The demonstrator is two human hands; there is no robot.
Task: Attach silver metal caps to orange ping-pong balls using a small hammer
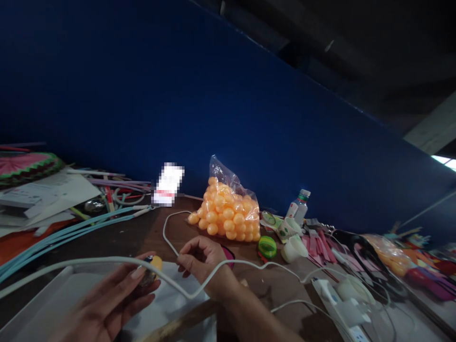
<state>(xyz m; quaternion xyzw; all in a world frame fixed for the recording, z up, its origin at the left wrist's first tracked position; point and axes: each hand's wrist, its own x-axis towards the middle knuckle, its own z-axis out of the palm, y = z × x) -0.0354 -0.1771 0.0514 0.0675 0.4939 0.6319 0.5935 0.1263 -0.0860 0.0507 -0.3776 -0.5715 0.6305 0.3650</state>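
My left hand (121, 289) is closed around a small yellow-orange ball (156, 262) with a dark, shiny piece against it. The fingers hide part of both. To its right, my right hand (204, 259) has its thumb and forefinger pinched together. A thin white cord (167, 237) runs up to those fingertips; whether they grip it or something smaller I cannot tell. A thicker white cable (192, 294) sags across the view in front of both hands. Beneath them lies a white tray (171, 304), crossed by a brownish strip.
Behind my hands stands a clear bag of orange balls (228, 213). A green striped ball (267, 247), paper cups (295, 249), a bottle (299, 206) and a power strip (331, 299) are at the right. Pale blue tubes (89, 225) and a blurred bright screen (168, 185) are left.
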